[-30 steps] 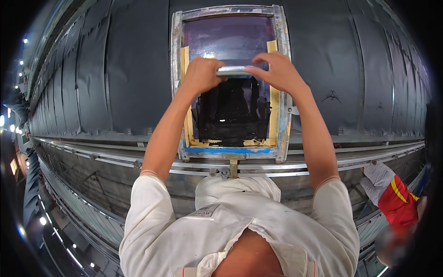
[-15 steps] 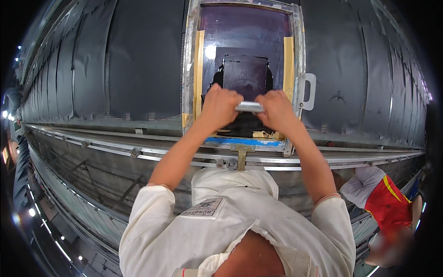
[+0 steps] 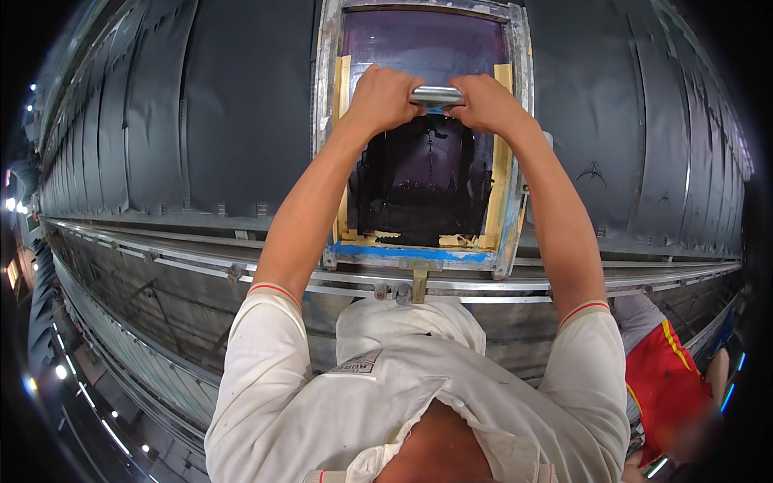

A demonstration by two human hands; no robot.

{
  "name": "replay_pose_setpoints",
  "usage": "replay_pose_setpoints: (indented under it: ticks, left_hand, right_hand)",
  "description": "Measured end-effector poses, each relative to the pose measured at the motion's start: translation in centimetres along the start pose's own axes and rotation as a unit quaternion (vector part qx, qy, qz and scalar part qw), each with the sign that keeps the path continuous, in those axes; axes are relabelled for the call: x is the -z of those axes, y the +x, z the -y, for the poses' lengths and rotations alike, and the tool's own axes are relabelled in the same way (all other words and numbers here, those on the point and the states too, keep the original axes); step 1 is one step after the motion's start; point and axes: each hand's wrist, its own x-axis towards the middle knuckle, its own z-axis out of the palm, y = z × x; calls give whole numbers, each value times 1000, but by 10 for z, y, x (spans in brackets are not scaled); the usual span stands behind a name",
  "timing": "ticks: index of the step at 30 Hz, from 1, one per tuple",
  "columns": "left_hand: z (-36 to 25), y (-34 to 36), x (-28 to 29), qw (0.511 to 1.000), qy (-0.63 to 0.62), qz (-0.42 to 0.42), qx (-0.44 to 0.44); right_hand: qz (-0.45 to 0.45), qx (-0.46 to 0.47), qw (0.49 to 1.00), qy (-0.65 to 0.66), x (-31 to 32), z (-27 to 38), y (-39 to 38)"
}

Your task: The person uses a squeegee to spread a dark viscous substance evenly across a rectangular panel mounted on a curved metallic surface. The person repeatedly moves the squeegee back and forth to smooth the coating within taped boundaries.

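Both my hands grip the ends of a squeegee with a silvery metal bar (image 3: 437, 96), held across a screen-printing frame (image 3: 324, 121). My left hand (image 3: 385, 98) is closed round its left end, and my right hand (image 3: 489, 103) round its right end. Most of the squeegee's blade is hidden by my hands. Nearer to me than the squeegee, wet black ink (image 3: 427, 205) covers the screen; beyond it the mesh (image 3: 427, 40) looks purple and glossy. Yellowish tape (image 3: 503, 80) lines the sides, and a blue strip (image 3: 419, 253) runs along the near edge.
Dark flat sheets (image 3: 250, 113) lie in a row on both sides of the frame. One on the right bears a small black printed mark (image 3: 592, 171). A metal rail (image 3: 322, 278) runs along the near side, with a bracket (image 3: 419, 282) at the frame. A person in red (image 3: 664, 362) is at lower right.
My hands have moved the squeegee away from me, from near the frame's front to its far half. More of the inked near area is now exposed. The person in red has shifted slightly.
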Motion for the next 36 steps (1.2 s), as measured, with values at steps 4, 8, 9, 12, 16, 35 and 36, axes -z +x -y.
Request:
replay_pose_setpoints:
  ticks: [4,8,9,12,16,35,36]
  left_hand:
    - [-13,-42,-34,999,-45,-10,-9]
    - [-50,-126,-51,999,-8,33,-15]
    - [-55,-133,-51,999,-16,42,-8]
    - [-47,-122,-49,998,-26,53,-25]
    - [-35,-63,-34,999,-43,14,20]
    - [-97,-204,-71,986,-76,-150,-19]
    - [-97,-209,-68,986,-69,-149,-10]
  right_hand:
    - [-47,61,997,-18,-48,-15,-39]
    - [-11,71,997,1,-93,5,-113]
    - [13,60,998,20,-87,12,-121]
    - [-63,-56,974,211,-61,-1,-123]
    - [-426,-204,876,96,-56,-99,-115]
    - [-355,-312,824,312,-57,-107,-119]
    - [-355,-301,834,296,-64,-105,-115]
